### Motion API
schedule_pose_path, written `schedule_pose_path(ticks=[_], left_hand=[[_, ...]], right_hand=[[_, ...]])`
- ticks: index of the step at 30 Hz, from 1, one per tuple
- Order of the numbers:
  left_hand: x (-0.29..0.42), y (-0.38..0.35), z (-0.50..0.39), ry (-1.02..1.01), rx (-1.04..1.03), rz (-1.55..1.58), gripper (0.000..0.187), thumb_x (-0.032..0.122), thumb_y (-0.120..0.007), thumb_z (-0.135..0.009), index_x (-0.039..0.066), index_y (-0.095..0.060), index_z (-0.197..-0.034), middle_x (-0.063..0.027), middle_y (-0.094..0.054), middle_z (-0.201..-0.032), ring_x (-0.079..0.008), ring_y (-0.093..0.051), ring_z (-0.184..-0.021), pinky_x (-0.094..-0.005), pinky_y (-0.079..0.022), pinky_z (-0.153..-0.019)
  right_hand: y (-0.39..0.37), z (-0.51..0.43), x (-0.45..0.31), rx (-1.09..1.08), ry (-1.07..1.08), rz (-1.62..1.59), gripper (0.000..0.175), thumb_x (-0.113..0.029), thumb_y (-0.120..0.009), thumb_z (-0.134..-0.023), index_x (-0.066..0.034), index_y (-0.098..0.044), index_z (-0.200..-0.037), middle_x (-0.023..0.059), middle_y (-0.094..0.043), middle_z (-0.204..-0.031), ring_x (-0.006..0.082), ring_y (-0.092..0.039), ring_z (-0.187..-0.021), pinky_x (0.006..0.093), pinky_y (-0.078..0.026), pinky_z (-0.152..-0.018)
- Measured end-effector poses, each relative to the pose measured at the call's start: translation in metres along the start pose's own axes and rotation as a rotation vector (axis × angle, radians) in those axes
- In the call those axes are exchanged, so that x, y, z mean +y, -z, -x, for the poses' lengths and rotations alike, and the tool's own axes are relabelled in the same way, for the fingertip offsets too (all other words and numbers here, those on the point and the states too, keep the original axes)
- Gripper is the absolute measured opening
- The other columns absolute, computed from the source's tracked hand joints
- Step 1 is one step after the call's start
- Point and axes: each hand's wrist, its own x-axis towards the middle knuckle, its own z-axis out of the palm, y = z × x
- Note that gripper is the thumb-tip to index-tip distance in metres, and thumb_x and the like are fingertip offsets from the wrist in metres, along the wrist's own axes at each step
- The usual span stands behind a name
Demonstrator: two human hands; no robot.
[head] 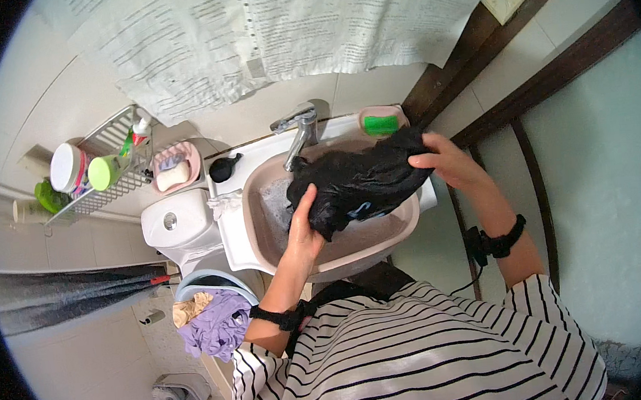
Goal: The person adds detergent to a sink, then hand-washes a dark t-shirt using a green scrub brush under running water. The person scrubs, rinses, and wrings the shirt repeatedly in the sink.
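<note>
A wet black cloth garment (375,172) with a small blue mark is stretched between my hands above a beige plastic basin (419,214). My left hand (305,230) grips its near left end, thumb on top. At the right end, my right hand (447,157) pinches the fabric between thumb and fingers. Soapy water (276,201) shows in the basin below, partly hidden by the garment. The chrome faucet (299,124) stands behind the basin, its spout close to the garment's left end.
The basin rests on a white sink (239,247). A green sponge (381,125) lies in a dish at the back right. Left are a soap dish (194,159), a wire shelf (98,202), the toilet tank (157,225) and a bucket (213,275) heaped with purple clothing (217,326).
</note>
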Motion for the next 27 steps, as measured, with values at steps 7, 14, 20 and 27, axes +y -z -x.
schedule_pose_path(ticks=[7,14,20,27], left_hand=[[0.001,0.006,-0.004,0.022,0.1,-0.262,0.041,0.021,-0.062,-0.081,0.0,-0.051,-0.114,-0.0133,-0.057,-0.11,-0.0242,-0.056,-0.1,-0.037,-0.046,-0.087],[0.012,0.024,-0.016,-0.01,0.279,-0.33,0.041,0.012,-0.061,-0.081,-0.002,-0.046,-0.117,-0.0124,-0.056,-0.11,-0.0243,-0.057,-0.098,-0.0343,-0.047,-0.085],[-0.032,0.051,-0.05,0.024,0.417,-0.168,0.039,0.036,-0.049,-0.088,0.003,-0.053,-0.109,-0.0099,-0.059,-0.1,-0.0231,-0.059,-0.09,-0.0366,-0.049,-0.078],[-0.058,0.053,-0.073,0.051,0.513,-0.342,0.038,0.033,-0.039,-0.09,0.002,-0.053,-0.108,-0.0116,-0.06,-0.096,-0.0255,-0.059,-0.087,-0.0401,-0.048,-0.076]], right_hand=[[-0.042,-0.033,0.062,-0.231,-0.228,0.093,0.062,-0.04,-0.068,-0.074,0.0017,-0.049,-0.116,0.0124,-0.058,-0.103,0.0212,-0.057,-0.091,0.032,-0.045,-0.079],[-0.092,-0.038,0.114,0.233,0.04,0.038,0.048,-0.01,-0.061,-0.068,0.0051,-0.048,-0.112,0.0184,-0.057,-0.1,0.0255,-0.057,-0.09,0.0354,-0.045,-0.078],[-0.128,-0.054,0.1,0.116,0.019,0.258,0.045,-0.023,-0.06,-0.073,-0.0021,-0.045,-0.11,0.0251,-0.057,-0.093,0.0347,-0.058,-0.089,0.0402,-0.044,-0.078],[-0.121,-0.073,0.1,0.313,-0.097,0.55,0.034,-0.025,-0.052,-0.08,0.0065,-0.053,-0.093,0.0275,-0.058,-0.074,0.0454,-0.056,-0.072,0.049,-0.045,-0.066]])
